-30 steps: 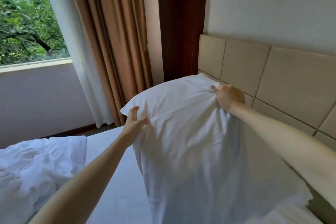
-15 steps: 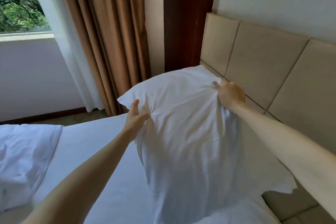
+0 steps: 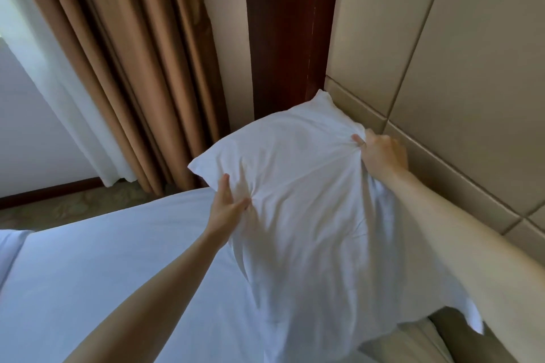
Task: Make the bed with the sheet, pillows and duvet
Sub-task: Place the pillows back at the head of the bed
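A white pillow [image 3: 298, 186] is held up over the head end of the bed, its far corner close to the padded headboard [image 3: 442, 68]. My left hand [image 3: 228, 206] grips a bunch of the pillowcase on its left side. On the right edge, near the headboard, my right hand [image 3: 382, 153] pinches the fabric. The loose open end of the case hangs down toward me. A white fitted sheet [image 3: 103, 268] covers the mattress. A bit of the white duvet [image 3: 8, 247] shows at the left edge.
Brown curtains [image 3: 141, 53] and a sheer white curtain [image 3: 59, 91] hang beyond the bed's far side. A dark wooden panel [image 3: 283, 32] stands beside the headboard. Patterned carpet [image 3: 73, 206] runs between the bed and the wall.
The pillow has moved down and toward the headboard corner with both hands still gripping it. My view has tilted down and right, so the window has left the frame.
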The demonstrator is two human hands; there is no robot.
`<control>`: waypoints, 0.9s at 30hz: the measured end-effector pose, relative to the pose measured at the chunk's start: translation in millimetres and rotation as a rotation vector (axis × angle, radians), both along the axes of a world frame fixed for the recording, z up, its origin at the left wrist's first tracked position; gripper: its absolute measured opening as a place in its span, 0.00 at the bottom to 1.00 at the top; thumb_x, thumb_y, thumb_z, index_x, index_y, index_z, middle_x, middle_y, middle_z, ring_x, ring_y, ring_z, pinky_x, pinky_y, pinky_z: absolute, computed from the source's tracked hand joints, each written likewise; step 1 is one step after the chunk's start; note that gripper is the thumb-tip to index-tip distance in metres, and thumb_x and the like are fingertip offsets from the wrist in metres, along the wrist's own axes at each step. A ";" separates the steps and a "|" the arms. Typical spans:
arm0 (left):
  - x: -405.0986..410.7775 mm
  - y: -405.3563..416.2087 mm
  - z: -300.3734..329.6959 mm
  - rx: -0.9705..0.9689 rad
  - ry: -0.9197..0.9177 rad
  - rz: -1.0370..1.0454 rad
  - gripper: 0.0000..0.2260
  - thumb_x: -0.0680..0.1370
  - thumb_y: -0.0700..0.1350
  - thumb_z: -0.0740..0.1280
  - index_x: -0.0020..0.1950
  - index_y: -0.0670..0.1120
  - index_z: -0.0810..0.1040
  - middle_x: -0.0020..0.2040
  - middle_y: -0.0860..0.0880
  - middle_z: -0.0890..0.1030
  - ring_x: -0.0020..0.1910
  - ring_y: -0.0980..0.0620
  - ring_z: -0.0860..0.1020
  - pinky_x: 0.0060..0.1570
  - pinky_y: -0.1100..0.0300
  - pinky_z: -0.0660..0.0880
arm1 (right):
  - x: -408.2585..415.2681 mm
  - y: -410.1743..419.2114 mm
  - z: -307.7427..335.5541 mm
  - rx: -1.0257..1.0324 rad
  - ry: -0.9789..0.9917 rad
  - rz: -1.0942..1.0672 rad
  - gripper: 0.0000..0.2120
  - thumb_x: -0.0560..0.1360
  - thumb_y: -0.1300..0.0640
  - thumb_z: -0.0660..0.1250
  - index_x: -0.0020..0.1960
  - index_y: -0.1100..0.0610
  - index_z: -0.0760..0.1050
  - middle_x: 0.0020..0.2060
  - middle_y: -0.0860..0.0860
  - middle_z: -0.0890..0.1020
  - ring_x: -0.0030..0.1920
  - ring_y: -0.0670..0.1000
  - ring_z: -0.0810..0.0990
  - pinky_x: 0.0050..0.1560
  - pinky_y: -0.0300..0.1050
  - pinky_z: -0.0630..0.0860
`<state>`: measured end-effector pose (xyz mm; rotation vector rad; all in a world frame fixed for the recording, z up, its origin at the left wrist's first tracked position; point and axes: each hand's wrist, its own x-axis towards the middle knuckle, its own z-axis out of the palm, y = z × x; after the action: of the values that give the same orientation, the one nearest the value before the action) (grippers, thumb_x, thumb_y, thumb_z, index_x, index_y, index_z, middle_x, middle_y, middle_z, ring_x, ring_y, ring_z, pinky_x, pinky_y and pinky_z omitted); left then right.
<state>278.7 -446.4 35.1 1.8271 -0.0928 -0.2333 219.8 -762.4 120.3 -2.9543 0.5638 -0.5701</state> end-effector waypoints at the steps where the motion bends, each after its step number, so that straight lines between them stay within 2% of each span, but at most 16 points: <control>1: 7.8 -4.9 -13.7 0.006 0.004 -0.002 0.36 0.76 0.39 0.67 0.79 0.51 0.53 0.77 0.52 0.59 0.74 0.51 0.61 0.69 0.58 0.61 | 5.9 -4.6 -15.1 -0.008 0.006 -0.008 0.21 0.83 0.46 0.48 0.54 0.63 0.70 0.47 0.64 0.80 0.45 0.62 0.78 0.39 0.48 0.64; 4: 28.1 -19.8 -47.0 0.026 0.018 -0.017 0.35 0.76 0.39 0.66 0.79 0.52 0.53 0.76 0.52 0.61 0.73 0.51 0.63 0.70 0.57 0.63 | 25.6 -15.5 -58.5 0.004 0.003 -0.045 0.18 0.83 0.46 0.48 0.47 0.59 0.67 0.43 0.60 0.80 0.39 0.58 0.75 0.38 0.47 0.66; 7: 47.8 -31.3 -75.8 0.045 0.015 -0.043 0.34 0.77 0.41 0.66 0.79 0.53 0.53 0.76 0.52 0.61 0.73 0.52 0.63 0.69 0.58 0.64 | 45.3 -25.7 -94.5 0.027 -0.006 -0.121 0.18 0.83 0.48 0.49 0.50 0.60 0.70 0.45 0.58 0.79 0.40 0.57 0.73 0.38 0.47 0.65; 9: 58.6 -36.7 -96.6 0.120 0.033 -0.080 0.32 0.79 0.44 0.65 0.78 0.54 0.51 0.77 0.48 0.57 0.73 0.49 0.62 0.65 0.59 0.65 | 56.1 -28.7 -115.9 0.039 -0.012 -0.136 0.16 0.83 0.51 0.50 0.58 0.60 0.71 0.54 0.58 0.78 0.50 0.60 0.75 0.44 0.50 0.69; 10: 62.4 -39.7 -108.4 0.196 0.066 -0.104 0.31 0.80 0.46 0.63 0.78 0.56 0.50 0.78 0.46 0.52 0.74 0.46 0.60 0.64 0.57 0.65 | 59.7 -28.1 -127.6 0.019 0.013 -0.126 0.16 0.83 0.52 0.51 0.64 0.59 0.69 0.61 0.57 0.75 0.57 0.61 0.73 0.50 0.53 0.69; 12: 61.1 -45.8 -135.6 0.455 0.095 -0.211 0.29 0.81 0.51 0.59 0.78 0.60 0.48 0.79 0.46 0.43 0.76 0.42 0.54 0.69 0.49 0.63 | 62.0 -22.2 -154.5 0.000 0.116 -0.082 0.21 0.82 0.48 0.51 0.74 0.52 0.59 0.71 0.53 0.65 0.67 0.59 0.65 0.61 0.57 0.64; 13: 55.0 -49.9 -149.0 0.588 0.065 -0.296 0.28 0.81 0.54 0.57 0.78 0.61 0.47 0.79 0.48 0.41 0.77 0.42 0.50 0.71 0.44 0.59 | 60.1 -17.7 -169.3 0.014 0.196 -0.046 0.23 0.82 0.46 0.49 0.76 0.49 0.55 0.74 0.50 0.59 0.70 0.57 0.61 0.64 0.59 0.61; 15: 39.5 -58.1 -171.3 0.702 0.023 -0.439 0.25 0.82 0.56 0.51 0.78 0.61 0.45 0.79 0.50 0.41 0.78 0.42 0.44 0.72 0.39 0.52 | 51.1 -11.3 -203.8 0.060 0.388 0.010 0.25 0.81 0.42 0.45 0.77 0.45 0.49 0.77 0.46 0.50 0.75 0.55 0.52 0.69 0.61 0.55; 18: 33.0 -60.4 -190.0 0.760 0.030 -0.475 0.24 0.83 0.57 0.46 0.77 0.60 0.40 0.79 0.53 0.38 0.78 0.44 0.40 0.73 0.40 0.47 | 31.6 -18.8 -249.3 0.139 0.595 -0.025 0.27 0.81 0.40 0.41 0.78 0.45 0.43 0.78 0.44 0.42 0.77 0.52 0.42 0.73 0.62 0.43; 22: 34.0 -57.6 -193.5 0.801 0.023 -0.461 0.25 0.83 0.57 0.45 0.78 0.58 0.41 0.79 0.54 0.39 0.78 0.47 0.40 0.73 0.43 0.45 | 29.9 -35.4 -265.8 0.171 0.691 -0.076 0.26 0.81 0.41 0.41 0.78 0.44 0.42 0.78 0.44 0.43 0.78 0.51 0.41 0.74 0.61 0.48; 25: 7.1 -55.8 -195.6 0.726 -0.013 -0.347 0.24 0.84 0.53 0.46 0.79 0.55 0.44 0.79 0.52 0.43 0.78 0.49 0.45 0.74 0.46 0.47 | 35.1 -32.5 -260.9 0.220 0.686 -0.092 0.25 0.82 0.43 0.42 0.78 0.45 0.44 0.78 0.46 0.44 0.78 0.52 0.42 0.74 0.61 0.49; 27: -14.7 -49.5 -196.7 0.622 -0.024 -0.221 0.24 0.83 0.53 0.49 0.79 0.54 0.49 0.80 0.51 0.47 0.78 0.50 0.49 0.73 0.49 0.50 | 26.4 -24.0 -255.6 0.244 0.629 -0.073 0.24 0.82 0.45 0.43 0.77 0.46 0.48 0.78 0.47 0.47 0.77 0.52 0.46 0.73 0.59 0.52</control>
<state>264.1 -495.9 -161.7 2.4402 -0.2630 -0.4312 246.2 -786.4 -135.4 -2.8408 0.7214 0.4246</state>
